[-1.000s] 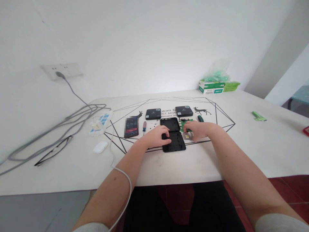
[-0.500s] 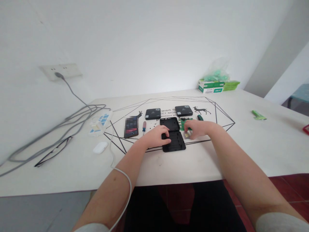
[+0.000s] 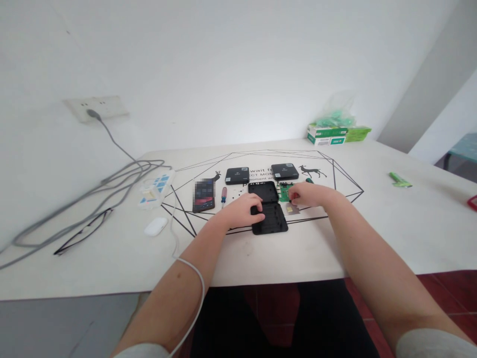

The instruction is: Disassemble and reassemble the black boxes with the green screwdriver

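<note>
My left hand [image 3: 242, 210] rests at the left edge of the lower black plastic shell [image 3: 271, 220], thumb and fingers apart and curved over it. Just behind lies the other black shell half [image 3: 263, 191]. My right hand [image 3: 306, 194] is at the right part of a green circuit board [image 3: 284, 192], its fingertips pressed together. A small dark bit shows at those fingertips, too small to name. Directly below them, a small silvery plate with a yellowish square [image 3: 291, 209] lies on the table.
Two closed black boxes [image 3: 237, 175] [image 3: 285, 171] stand at the back. Left are a screwdriver [image 3: 224, 194], small loose bits, a phone [image 3: 203, 195], a white earphone case [image 3: 155, 226], a power strip [image 3: 158, 188], cables and glasses [image 3: 82, 231]. A dark green handle [image 3: 309, 181] lies behind my right hand.
My right hand has shifted slightly right and its fingers have drawn together, uncovering more of the silvery plate. The left hand stays in place on the shell.
</note>
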{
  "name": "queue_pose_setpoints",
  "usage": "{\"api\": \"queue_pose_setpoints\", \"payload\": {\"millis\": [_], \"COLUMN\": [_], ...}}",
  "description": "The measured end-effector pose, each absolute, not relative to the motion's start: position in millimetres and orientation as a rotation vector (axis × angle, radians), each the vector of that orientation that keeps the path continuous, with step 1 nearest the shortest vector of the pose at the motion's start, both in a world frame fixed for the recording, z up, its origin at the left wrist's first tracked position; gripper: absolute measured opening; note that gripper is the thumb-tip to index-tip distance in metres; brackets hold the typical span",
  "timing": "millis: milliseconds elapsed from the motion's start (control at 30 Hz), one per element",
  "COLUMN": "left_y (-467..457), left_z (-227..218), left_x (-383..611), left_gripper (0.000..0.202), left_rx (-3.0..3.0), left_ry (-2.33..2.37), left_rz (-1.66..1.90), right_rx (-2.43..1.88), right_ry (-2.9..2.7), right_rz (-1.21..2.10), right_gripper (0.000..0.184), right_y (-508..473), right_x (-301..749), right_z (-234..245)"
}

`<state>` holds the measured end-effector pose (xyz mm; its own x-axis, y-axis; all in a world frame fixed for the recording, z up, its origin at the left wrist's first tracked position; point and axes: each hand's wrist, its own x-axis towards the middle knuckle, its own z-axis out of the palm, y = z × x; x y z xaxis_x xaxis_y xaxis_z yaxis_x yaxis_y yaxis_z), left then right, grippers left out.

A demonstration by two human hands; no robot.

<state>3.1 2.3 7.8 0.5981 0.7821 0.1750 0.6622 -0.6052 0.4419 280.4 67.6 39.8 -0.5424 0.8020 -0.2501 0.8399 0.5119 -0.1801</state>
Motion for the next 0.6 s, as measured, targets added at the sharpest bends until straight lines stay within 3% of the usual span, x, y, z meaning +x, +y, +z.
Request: {"api": "queue_pose_setpoints", "payload": {"millis": [467, 600], "left_y": [1.4, 2.1], "left_z": [8.9, 7.9], "left_x": [3.8, 3.5], "left_gripper": [0.012, 0.013], "left_rx": [2.500, 2.504], "left_ry": [1.158, 1.157], "left_rz": [0.518, 0.514], "right_rx": [1.354, 1.377], "right_ry": [2.676, 2.659], "right_rz": [-0.299, -0.316], "right_gripper": [0.021, 0.015], "right_y": [64.6, 63.6], "right_x": [273.3, 272.9], "right_z": [40.4, 40.5]}}
